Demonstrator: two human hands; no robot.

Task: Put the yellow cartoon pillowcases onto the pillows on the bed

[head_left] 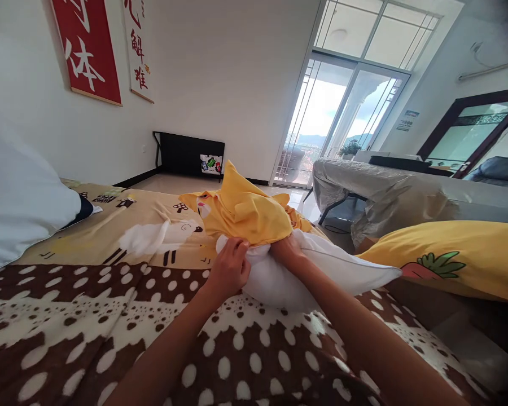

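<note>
A white pillow [322,270] lies on the bed, its far end inside a yellow pillowcase [241,211]. My left hand [228,268] is closed, pinching the pillowcase's open edge and the pillow's near left corner. My right hand [288,251] is closed on the pillowcase's edge at the pillow's middle, its fingers partly tucked under the yellow cloth.
The bed carries a brown blanket [88,321] with white dots and sheep prints. A white pillow [17,197] sits at the left, a yellow carrot-print pillow [457,259] at the right. A covered table [389,194] stands beyond the bed, and glass doors [338,118] behind it.
</note>
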